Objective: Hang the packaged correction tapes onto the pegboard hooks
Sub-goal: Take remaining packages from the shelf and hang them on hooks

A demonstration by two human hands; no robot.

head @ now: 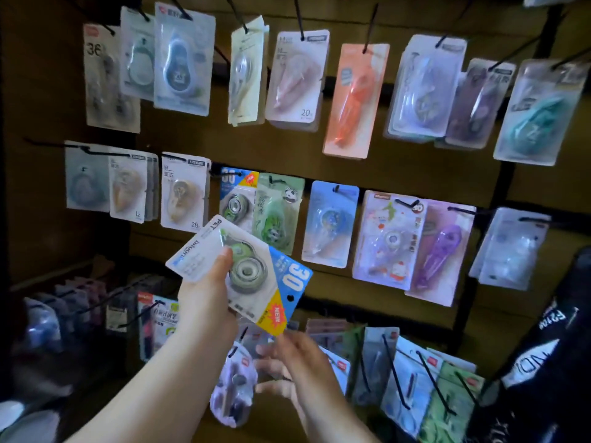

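My left hand (204, 292) grips a packaged correction tape (252, 270), a white and blue card marked "30" and "NEW", held upside down and tilted in front of the middle row. A matching blue "30" pack (236, 199) hangs on a hook (224, 174) just above it. My right hand (287, 362) is lower, blurred, with fingers spread near the bottom of the held card and nothing in it. The brown pegboard (399, 174) carries three rows of black hooks with packs.
The top row holds several packs, such as an orange one (355, 100) and a teal one (537, 113). The bottom row has packs on long hooks (396, 375). A black printed bag (550, 340) fills the lower right. Dark stock (80, 305) sits lower left.
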